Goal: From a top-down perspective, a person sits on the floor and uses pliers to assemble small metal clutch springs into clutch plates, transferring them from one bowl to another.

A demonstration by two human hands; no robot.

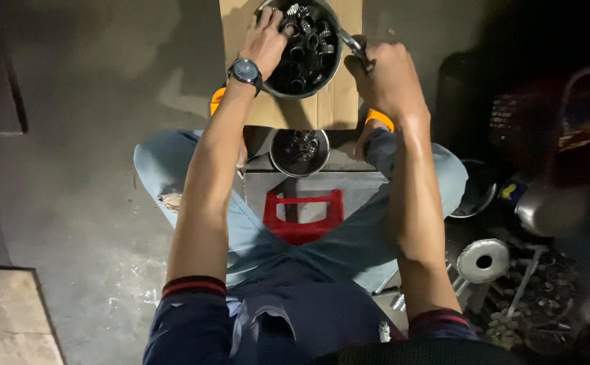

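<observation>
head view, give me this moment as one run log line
left hand: reaching into large round metal bowl of small metal rings | right hand: gripping thin metal tool | below: small round metal bowl

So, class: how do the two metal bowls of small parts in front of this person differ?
The far bowl is larger and sits on cardboard; the near bowl is smaller and sits lower, between the knees. The left hand reaches into the far bowl; no hand touches the near bowl. Both are round, metal and hold small ring-shaped parts.
</observation>
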